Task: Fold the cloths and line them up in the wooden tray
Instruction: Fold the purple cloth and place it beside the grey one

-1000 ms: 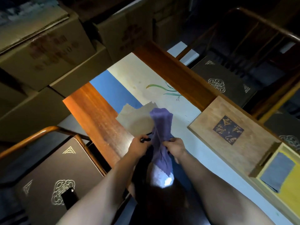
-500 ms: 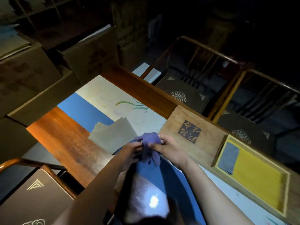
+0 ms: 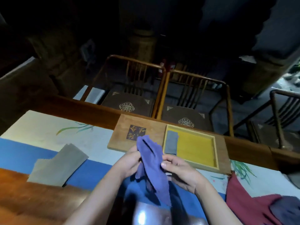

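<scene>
— Where was the purple cloth (image 3: 151, 161)?
— Off the table, pinched between both hands, left hand (image 3: 129, 161) and right hand (image 3: 180, 171), fingers closed on it, just before the wooden tray (image 3: 215, 153).

A dark blue square panel (image 3: 136, 133) bearing four tan characters in two rows is seen on the wooden lid (image 3: 129, 140), which lies just left of the wooden tray (image 3: 215, 150). The characters are too blurred to be read. Beyond the lid, pale knot-like emblems are stamped on two chair cushions (image 3: 128, 106), without lettering. No other text, number or brand can be made out.
</scene>
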